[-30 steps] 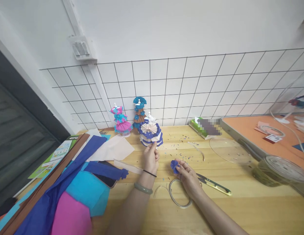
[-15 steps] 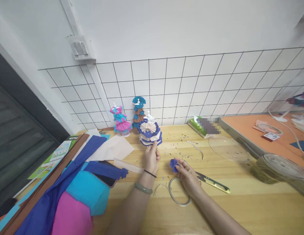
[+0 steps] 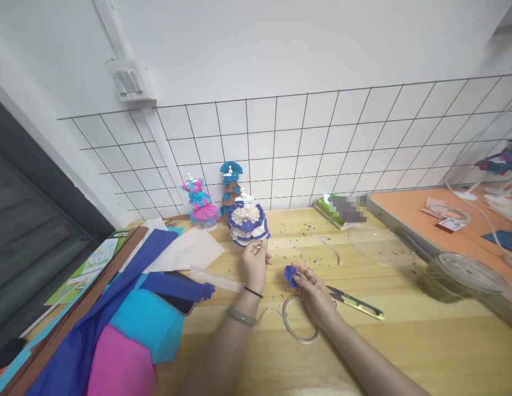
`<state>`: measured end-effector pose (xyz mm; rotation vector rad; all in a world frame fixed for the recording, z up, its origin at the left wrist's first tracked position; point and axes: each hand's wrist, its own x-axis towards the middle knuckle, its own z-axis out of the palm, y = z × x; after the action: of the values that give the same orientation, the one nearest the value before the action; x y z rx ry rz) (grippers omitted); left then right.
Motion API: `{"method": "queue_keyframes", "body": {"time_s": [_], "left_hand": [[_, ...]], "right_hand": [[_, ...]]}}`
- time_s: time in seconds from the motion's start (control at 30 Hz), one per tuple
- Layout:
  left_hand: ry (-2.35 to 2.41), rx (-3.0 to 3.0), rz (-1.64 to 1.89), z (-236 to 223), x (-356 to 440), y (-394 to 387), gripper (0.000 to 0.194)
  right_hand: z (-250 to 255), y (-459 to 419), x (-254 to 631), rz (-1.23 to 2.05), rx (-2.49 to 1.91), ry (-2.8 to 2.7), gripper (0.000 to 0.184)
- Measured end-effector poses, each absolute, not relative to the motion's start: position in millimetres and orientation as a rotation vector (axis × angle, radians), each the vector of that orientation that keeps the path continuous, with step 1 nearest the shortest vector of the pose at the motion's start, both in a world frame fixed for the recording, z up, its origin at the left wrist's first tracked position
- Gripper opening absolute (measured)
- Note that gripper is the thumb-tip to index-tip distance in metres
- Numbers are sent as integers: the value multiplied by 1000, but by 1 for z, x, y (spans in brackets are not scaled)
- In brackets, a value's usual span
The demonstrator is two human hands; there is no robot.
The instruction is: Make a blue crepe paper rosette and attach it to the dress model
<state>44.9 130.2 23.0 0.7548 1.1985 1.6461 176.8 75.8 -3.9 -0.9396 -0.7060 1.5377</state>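
Note:
A small blue-and-white paper dress (image 3: 248,217) with pleated ruffles stands upright on a white doll-size form. My left hand (image 3: 256,263) is closed at its lower front edge, thumb and fingertips pinched against the hem. Between the fingers of my right hand (image 3: 314,291) is a blue paper flower (image 3: 291,276), raised a little over the table. Partly behind that hand lie yellow-handled thread snips (image 3: 358,305). A coil of pale wire (image 3: 302,338) rests just below the same hand.
Two more paper dresses, one pink-turquoise (image 3: 204,208) and one teal-brown (image 3: 231,190), stand near the wall. Coloured crepe paper (image 3: 146,316) covers the left side. Paper scraps (image 3: 297,247), a clear disc (image 3: 379,246) and a round clear container (image 3: 457,278) lie to the right.
The view has shifted slightly. My left fingertips have slid a little down and right relative to the blue-and-white dress. My right hand keeps hold of the flower in nearly the same place.

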Motion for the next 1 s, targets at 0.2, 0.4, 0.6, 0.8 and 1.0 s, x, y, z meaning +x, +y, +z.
{"method": "queue_keyframes", "body": {"time_s": [0.2,0.4,0.6,0.8,1.0], "left_hand": [[1194,773,1634,20,47,127,30],[1123,728,1571,10,54,122,39],[924,572,1499,8,48,125,26],[790,415,1528,14,40,130,25],[776,341,1556,14,38,133,21]], "right_hand": [[-5,76,177,1534,-934,-696,35],[-5,76,177,1543,-931,-687,34],[-4,76,178,1555,-924,-680,33],[-3,75,177,1558,-944,-693,34],[0,74,176,1541,-927,-701,34]]}}
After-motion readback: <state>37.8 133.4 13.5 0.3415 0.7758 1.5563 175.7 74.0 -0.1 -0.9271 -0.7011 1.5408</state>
